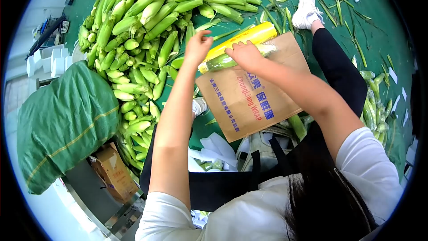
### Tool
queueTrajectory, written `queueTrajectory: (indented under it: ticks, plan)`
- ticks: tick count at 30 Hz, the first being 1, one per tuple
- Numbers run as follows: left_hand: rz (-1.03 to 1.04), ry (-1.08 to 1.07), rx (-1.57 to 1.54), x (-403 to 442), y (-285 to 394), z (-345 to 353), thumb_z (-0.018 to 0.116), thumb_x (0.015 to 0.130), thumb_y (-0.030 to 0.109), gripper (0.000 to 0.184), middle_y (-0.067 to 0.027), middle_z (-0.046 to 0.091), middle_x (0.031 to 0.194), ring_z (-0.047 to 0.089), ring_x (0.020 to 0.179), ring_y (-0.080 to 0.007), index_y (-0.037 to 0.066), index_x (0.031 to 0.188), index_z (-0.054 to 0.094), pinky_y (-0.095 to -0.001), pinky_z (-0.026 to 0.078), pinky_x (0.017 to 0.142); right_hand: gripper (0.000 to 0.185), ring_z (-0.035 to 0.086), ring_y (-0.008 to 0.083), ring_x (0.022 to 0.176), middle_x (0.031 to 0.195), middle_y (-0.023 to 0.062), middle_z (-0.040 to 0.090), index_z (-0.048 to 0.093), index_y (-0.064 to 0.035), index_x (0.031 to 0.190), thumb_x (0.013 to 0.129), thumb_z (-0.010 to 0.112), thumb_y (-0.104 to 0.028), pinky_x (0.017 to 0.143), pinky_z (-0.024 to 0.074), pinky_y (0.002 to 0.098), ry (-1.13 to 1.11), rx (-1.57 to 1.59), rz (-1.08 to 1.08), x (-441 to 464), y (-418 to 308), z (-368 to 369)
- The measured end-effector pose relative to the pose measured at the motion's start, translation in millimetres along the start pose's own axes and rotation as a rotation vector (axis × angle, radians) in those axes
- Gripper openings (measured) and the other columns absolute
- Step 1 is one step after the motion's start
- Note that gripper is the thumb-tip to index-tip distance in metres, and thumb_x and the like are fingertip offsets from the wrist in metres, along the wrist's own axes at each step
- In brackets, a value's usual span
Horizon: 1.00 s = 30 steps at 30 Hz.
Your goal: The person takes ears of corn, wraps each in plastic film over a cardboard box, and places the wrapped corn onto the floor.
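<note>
A brown cardboard piece (232,102) with printed lettering lies across the lap. At its far edge is a yellow roll of wrap (263,32), and just in front of it a green corn cob (218,63) under shiny clear film. My right hand (246,56) is closed over the cob, fingertips against the roll; the palm side is hidden. My left hand (199,47) is raised by the left end of the roll and cob, with its fingers bent and apart and nothing visible in them.
Husked corn (147,13) is heaped at the left and far side on the green floor cover (278,6). A bulging green sack (67,120) and a cardboard box (113,172) are at the left. Bagged corn (374,107) lies at the right, near loose leaves and the outstretched leg.
</note>
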State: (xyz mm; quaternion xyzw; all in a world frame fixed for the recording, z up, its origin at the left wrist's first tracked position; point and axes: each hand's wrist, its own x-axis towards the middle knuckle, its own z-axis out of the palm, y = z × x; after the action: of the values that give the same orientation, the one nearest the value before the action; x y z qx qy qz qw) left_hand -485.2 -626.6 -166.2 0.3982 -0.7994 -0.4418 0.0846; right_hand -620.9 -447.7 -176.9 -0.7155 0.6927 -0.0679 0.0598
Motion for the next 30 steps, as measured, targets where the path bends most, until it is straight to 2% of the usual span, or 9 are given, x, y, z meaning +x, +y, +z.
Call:
queueTrajectory:
  ticks: [4,7,9,14,18,20,25,29,30]
  plan:
    - [0.278,-0.104,-0.018,-18.4,19.8,58.6,0.063,0.095,0.023,0.034,-0.0138,0.068,0.117,0.066,0.110,-0.0248,0.011,0.127,0.065,-0.0386,0.050,0.097,0.069,0.068,0.0291,0.101,0.108,0.0164,0.070,0.064,-0.0097,0.119,0.062,0.088,-0.040,0.085,0.0525,0.0423,-0.443,0.168,-0.037,-5.4,-3.5,-26.0]
    - [0.324,-0.472,0.244,-35.5,15.8,104.9,0.042,0.101,0.054,0.046,-0.0152,0.029,0.161,0.019,0.152,-0.0329,0.037,0.142,0.055,-0.0609,0.004,0.120,0.080,0.068,0.0326,0.101,0.113,0.0166,0.070,0.063,-0.0094,0.126,0.057,0.089,-0.043,0.085,0.0535,0.0392,-0.598,0.336,-0.058,-30.2,-6.7,-15.2]
    - [0.346,-0.324,0.427,-55.8,0.0,132.2,0.042,0.099,0.058,0.045,-0.0134,0.022,0.164,0.016,0.153,-0.0345,0.047,0.141,0.053,-0.0604,0.006,0.120,0.082,0.068,0.0326,0.099,0.116,0.0171,0.070,0.066,-0.0091,0.124,0.055,0.088,-0.045,0.086,0.0538,0.0384,-0.541,0.589,-0.171,-53.9,-0.2,23.4]
    - [0.575,-0.169,0.682,-91.4,16.1,133.7,0.055,0.093,0.057,0.049,-0.0109,0.017,0.166,0.017,0.153,-0.0332,0.051,0.141,0.050,-0.0597,0.012,0.120,0.087,0.063,0.0313,0.109,0.124,0.0173,0.067,0.071,-0.0060,0.120,0.060,0.079,-0.069,0.092,0.0501,0.0441,-1.479,0.564,-0.358,-68.1,-46.8,-8.4]
    - [0.572,-0.114,0.750,-101.3,8.1,144.4,0.053,0.095,0.054,0.053,-0.0146,0.018,0.165,0.021,0.151,-0.0335,0.047,0.147,0.044,-0.0595,0.015,0.120,0.090,0.059,0.0334,0.115,0.129,0.0210,0.062,0.056,0.0020,0.136,0.077,0.072,-0.065,0.100,0.0449,0.0441,-1.541,0.746,-0.510,-154.8,-103.3,-55.8]
    - [0.556,-0.106,0.565,-136.4,5.4,152.6,0.059,0.094,0.036,0.060,-0.0221,0.020,0.163,0.021,0.150,-0.0397,0.029,0.152,0.041,-0.0542,0.017,0.121,0.079,0.063,0.0274,0.109,0.124,0.0187,0.064,0.053,0.0001,0.136,0.083,0.071,-0.056,0.089,0.0520,0.0390,-1.628,1.293,0.021,-190.8,-90.4,-97.2]
    - [0.118,0.223,0.058,-295.3,12.2,118.5,0.058,0.081,0.001,0.080,-0.0285,0.022,0.159,0.020,0.149,-0.0438,-0.004,0.154,0.023,-0.0472,0.016,0.122,0.066,0.069,0.0352,0.101,0.118,0.0214,0.065,0.046,0.0007,0.138,0.095,0.058,-0.048,0.075,0.0599,0.0452,-0.977,2.255,0.830,-257.0,-46.0,-79.6]
    - [0.659,-0.007,0.555,-342.4,84.7,40.4,0.075,0.073,0.018,0.074,-0.0220,0.034,0.155,0.026,0.148,-0.0380,0.010,0.142,0.050,-0.0662,0.016,0.114,0.054,0.070,0.0287,0.079,0.099,0.0174,0.067,0.053,-0.0014,0.124,0.093,0.064,-0.045,0.068,0.0604,0.0425,-1.335,2.195,0.722,-221.0,-77.9,-74.3]
    - [0.752,0.088,0.693,-331.0,119.1,15.4,0.074,0.072,0.019,0.052,-0.0140,0.059,0.127,0.054,0.126,-0.0311,0.013,0.122,0.063,-0.0550,0.042,0.102,0.053,0.070,0.0267,0.078,0.098,0.0162,0.066,0.053,-0.0016,0.123,0.093,0.066,-0.043,0.066,0.0601,0.0416,-1.390,2.012,0.582,-200.8,-95.7,-97.2]
